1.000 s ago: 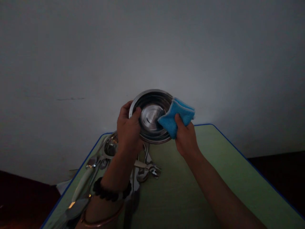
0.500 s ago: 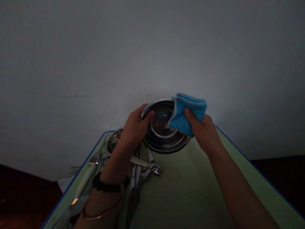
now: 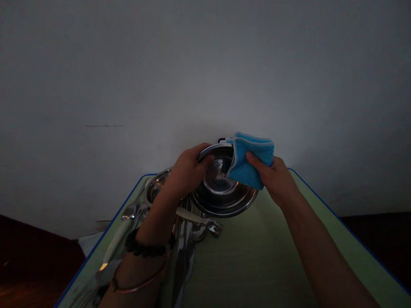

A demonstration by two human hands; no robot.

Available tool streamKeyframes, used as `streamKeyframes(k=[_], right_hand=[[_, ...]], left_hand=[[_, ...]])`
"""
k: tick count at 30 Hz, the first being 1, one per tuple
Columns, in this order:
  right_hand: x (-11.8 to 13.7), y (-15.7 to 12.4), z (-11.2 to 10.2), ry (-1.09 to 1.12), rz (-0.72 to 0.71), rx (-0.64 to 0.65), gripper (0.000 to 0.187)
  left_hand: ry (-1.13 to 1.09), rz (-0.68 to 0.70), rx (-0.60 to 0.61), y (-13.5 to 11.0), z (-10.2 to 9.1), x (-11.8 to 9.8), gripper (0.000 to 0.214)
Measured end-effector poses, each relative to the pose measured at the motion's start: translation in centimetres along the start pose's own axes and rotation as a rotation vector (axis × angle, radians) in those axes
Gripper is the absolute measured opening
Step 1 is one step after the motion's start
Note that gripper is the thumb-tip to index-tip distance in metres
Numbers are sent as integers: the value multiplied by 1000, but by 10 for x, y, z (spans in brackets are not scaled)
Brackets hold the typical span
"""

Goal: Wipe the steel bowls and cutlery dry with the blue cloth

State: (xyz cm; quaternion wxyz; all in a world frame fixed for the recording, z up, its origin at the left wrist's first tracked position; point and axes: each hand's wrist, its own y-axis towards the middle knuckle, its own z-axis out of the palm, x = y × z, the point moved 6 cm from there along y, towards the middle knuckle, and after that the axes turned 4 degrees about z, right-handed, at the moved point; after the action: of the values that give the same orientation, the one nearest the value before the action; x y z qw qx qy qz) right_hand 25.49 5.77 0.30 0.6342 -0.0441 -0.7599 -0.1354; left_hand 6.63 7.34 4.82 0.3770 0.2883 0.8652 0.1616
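A shiny round metal bowl (image 3: 221,203) is held tilted above the table, its inside facing me. My left hand (image 3: 191,171) grips its left rim, thumb inside and fingers behind. My right hand (image 3: 271,175) is closed on a folded blue cloth (image 3: 252,160) with a pale edge, which lies over the bowl's right rim. Behind my left wrist another metal bowl (image 3: 156,188) sits on the table, partly hidden. Below the held bowl lie a fork (image 3: 213,227) and a spoon (image 3: 198,233).
The green table (image 3: 250,261) has a blue edge and meets a grey wall (image 3: 205,77). Several knives (image 3: 181,265) lie beside my left forearm. More cutlery, including a pale-handled piece (image 3: 117,241), lies along the left edge, partly covered by the arm.
The bowl has dropped slightly and shifted a little right with my left hand. The cloth has come down slightly at the rim, and a small dark loop now shows behind it.
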Motion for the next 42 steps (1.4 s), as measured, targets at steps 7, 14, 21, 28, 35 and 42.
streamKeyframes(k=[7,14,21,28,35,42], right_hand=[[20,-6,-3,-302,-203,-17,37],[16,-1,-19,-268,-232,-300,38],[19,-1,-18,-223,-238,-193,35],[22,-3,-4,-364,-263,148,32],[26,-2,-3,-515,-278,25,32],[22,2,-20,-406,-292,-277,38]], left_hand=[[73,-4,112,-2,7,-8,19],[-103,-111,-68,-1,3,1,28],[-73,-56,-107,-3,-4,9,28],[-56,30,143,-6,6,13,22],[18,-1,121,-3,17,-3,21],[-164,-147,-99,-2,8,6,30]])
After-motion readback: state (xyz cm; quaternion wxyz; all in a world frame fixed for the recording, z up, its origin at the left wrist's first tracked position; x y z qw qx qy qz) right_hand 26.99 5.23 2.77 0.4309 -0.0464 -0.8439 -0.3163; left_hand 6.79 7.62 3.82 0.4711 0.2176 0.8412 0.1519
